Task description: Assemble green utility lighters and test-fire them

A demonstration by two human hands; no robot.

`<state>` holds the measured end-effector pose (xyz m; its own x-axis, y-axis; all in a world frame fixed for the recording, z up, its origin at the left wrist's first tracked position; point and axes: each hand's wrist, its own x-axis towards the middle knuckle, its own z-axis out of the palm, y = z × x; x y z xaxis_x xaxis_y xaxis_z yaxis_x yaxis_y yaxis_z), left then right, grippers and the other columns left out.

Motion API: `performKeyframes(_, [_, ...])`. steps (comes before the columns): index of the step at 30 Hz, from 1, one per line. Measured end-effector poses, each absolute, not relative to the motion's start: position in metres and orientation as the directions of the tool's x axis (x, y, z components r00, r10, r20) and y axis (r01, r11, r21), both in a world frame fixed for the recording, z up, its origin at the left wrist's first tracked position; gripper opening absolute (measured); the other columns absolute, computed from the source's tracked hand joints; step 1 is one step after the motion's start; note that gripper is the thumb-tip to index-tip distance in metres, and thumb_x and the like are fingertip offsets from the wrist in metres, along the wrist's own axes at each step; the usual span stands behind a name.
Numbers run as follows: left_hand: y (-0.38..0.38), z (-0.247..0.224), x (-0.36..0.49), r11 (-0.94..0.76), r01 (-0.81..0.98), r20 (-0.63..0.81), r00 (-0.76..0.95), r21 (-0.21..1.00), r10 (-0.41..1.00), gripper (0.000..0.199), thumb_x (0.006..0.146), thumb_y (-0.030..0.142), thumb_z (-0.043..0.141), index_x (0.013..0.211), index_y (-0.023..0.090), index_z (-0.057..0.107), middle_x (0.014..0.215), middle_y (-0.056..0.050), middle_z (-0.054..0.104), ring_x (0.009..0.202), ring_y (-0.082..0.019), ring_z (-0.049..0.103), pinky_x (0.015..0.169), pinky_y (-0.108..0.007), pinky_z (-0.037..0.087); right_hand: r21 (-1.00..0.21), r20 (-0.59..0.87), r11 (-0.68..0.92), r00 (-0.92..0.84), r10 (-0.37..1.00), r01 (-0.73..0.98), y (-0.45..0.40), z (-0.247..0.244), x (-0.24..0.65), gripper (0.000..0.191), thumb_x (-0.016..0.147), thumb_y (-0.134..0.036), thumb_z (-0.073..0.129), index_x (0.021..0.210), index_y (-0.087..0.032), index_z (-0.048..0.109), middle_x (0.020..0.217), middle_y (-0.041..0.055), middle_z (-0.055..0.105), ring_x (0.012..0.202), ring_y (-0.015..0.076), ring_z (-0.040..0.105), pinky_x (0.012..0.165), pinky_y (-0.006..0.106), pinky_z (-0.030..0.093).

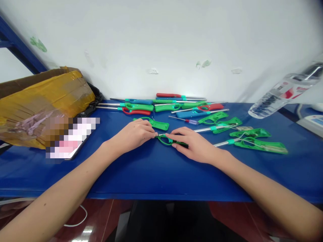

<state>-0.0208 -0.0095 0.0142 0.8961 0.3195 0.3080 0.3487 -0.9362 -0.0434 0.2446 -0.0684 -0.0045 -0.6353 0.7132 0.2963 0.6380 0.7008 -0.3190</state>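
Note:
My right hand [193, 144] grips the green handle shell [163, 140] of a long-reach lighter, with its open trigger loop showing between my hands. My left hand [137, 132] is closed in a pinch at the shell's left end; what sits between those fingertips is too small to make out. Just behind lies another green handle half [161, 125], partly covered by my left hand. A screwdriver with a clear purple handle [191, 121] rests beyond my right hand. To the right are opened lighters with metal tubes, one green shell [262, 145] showing its insides.
Several whole lighters in red, blue and green [141, 107] lie along the wall. A taped cardboard box [45, 104] and a phone [78, 137] are at the left. At the right, a water bottle [280, 92] stands near a white device [313, 122]. The blue table's front edge [161, 196] is close to me.

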Motion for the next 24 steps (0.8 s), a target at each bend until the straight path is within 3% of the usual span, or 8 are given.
performKeyframes(6, [-0.0154,0.0171,-0.0184,-0.923,0.370,0.266,0.905,-0.103,0.333,0.027,0.100,0.018,0.047,0.100,0.018,0.074,0.101,-0.008,0.076,0.099,-0.024,0.063,0.084,-0.037,0.045,-0.324,0.316,0.703,-0.628,0.711,0.633,-0.0688,-0.0049,0.2438,0.039,0.095,-0.022,0.053,0.133,-0.027,0.062,0.120,0.0102,0.066,0.111,0.0263,0.060,0.096,0.047,0.052])
performKeyframes(18, [-0.0104,0.0107,-0.0222,-0.930,0.366,0.300,0.888,0.001,0.350,0.029,0.099,0.018,0.046,0.104,0.020,0.075,0.105,-0.009,0.075,0.097,-0.023,0.067,0.086,-0.037,0.051,-0.334,0.317,0.705,-0.630,0.709,0.625,-0.0686,-0.0059,0.2452,0.040,0.095,-0.023,0.053,0.133,-0.028,0.061,0.120,0.0095,0.067,0.111,0.0262,0.060,0.096,0.047,0.053])
performKeyframes(24, [-0.0083,0.0116,-0.0246,-0.882,0.410,0.276,0.842,0.233,0.464,0.021,0.095,0.024,0.057,0.106,0.022,0.075,0.108,-0.007,0.074,0.098,-0.021,0.068,0.086,-0.033,0.054,-0.340,0.313,0.704,-0.631,0.710,0.623,-0.0683,-0.0057,0.2462,0.040,0.094,-0.022,0.054,0.133,-0.027,0.061,0.121,0.0096,0.067,0.112,0.0257,0.060,0.097,0.046,0.052])
